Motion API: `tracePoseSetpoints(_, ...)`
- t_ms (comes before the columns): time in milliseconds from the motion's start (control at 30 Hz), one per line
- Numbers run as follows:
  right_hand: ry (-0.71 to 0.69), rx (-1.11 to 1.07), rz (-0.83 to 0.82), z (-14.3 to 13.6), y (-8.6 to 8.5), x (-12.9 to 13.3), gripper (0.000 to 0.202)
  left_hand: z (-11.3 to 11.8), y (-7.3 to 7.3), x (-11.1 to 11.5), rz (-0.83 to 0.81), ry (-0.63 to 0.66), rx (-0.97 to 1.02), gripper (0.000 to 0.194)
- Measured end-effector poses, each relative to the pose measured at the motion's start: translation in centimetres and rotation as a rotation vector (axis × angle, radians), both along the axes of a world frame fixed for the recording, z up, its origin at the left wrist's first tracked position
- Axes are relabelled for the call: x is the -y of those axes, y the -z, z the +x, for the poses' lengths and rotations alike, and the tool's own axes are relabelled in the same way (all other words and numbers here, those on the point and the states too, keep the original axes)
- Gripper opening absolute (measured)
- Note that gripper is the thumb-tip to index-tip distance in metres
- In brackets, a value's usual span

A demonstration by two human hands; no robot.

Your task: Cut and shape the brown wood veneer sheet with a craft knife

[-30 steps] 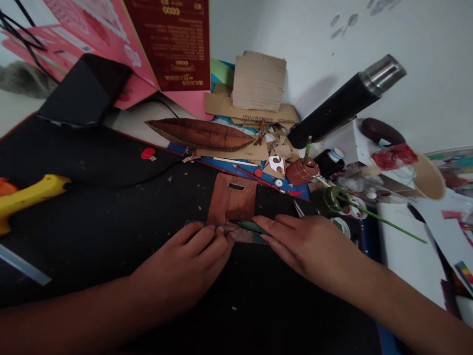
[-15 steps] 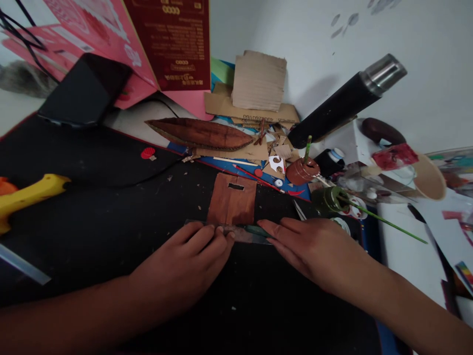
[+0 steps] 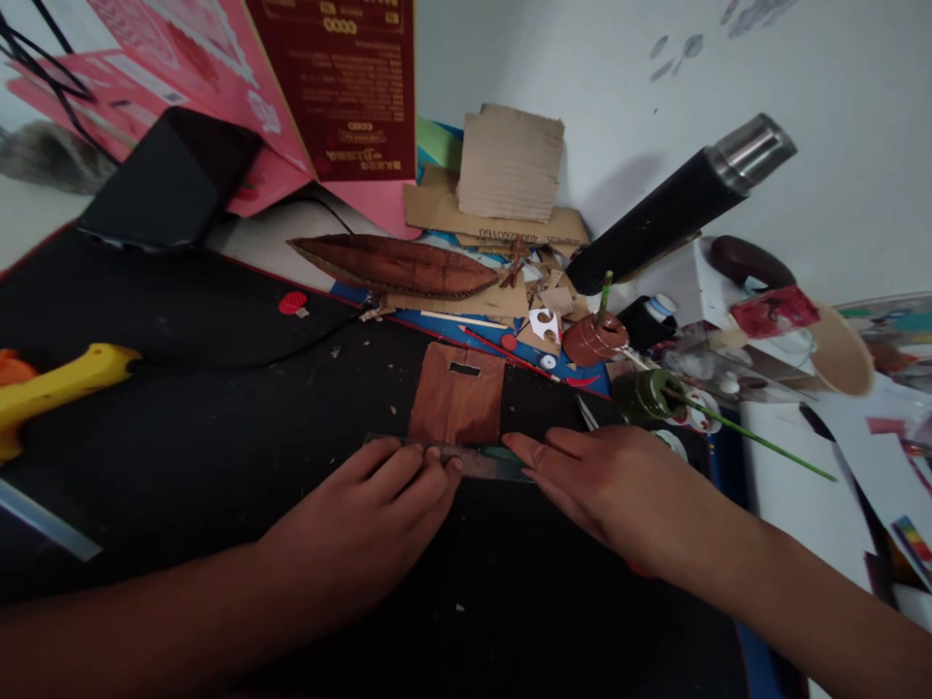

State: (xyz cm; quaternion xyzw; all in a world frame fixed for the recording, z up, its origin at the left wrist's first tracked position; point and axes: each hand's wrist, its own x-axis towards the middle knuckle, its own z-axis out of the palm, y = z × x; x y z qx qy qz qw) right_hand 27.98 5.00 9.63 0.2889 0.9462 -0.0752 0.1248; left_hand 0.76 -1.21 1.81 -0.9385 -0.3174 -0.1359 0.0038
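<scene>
A brown-painted cardboard piece (image 3: 455, 400) with a small rectangular slot lies flat on the black mat. Across its near edge runs a clear ruler (image 3: 499, 468), pressed down by the bunched fingertips of my left hand (image 3: 379, 510). My right hand (image 3: 618, 485) is closed at the ruler's right end, around a slim tool (image 3: 496, 452) whose dark green front part shows along the ruler. The rest of that tool is hidden by the fingers; a bit of red peeks out beneath the palm. Scissor-like metal tips (image 3: 586, 413) lie just beyond my right hand.
Behind the cardboard stand a boat-shaped brown piece (image 3: 397, 267), cardboard scraps (image 3: 510, 165), a brown paint jar (image 3: 593, 338) and a green paint jar (image 3: 645, 396) with a stick. A black thermos (image 3: 659, 218) leans at the wall. At left lies a yellow-handled tool (image 3: 80, 379).
My right hand has slid very slightly left along the ruler, and a bit of red now shows under it. My left hand stays pressed in place.
</scene>
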Motion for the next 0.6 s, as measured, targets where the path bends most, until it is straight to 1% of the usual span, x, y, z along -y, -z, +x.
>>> tracePoseSetpoints(167,-0.002,-0.003,0.014,-0.2,0.3,-0.2,0.04,0.0,-0.1,-0.1,0.001,-0.001,0.01,0.034)
tracePoseSetpoints(300,-0.021,0.005,0.027,-0.8,0.4,-0.2,0.042,0.1,0.0,-0.1,0.011,-0.006,0.01,0.033)
tracePoseSetpoints(467,-0.032,0.032,0.047,-1.6,0.3,-0.2,0.043,0.0,0.1,-0.1,0.001,0.008,0.01,0.032)
tracePoseSetpoints(600,-0.025,0.019,0.047,-1.5,0.1,-0.3,0.038,0.0,-0.1,-0.2,-0.011,-0.001,0.014,0.033)
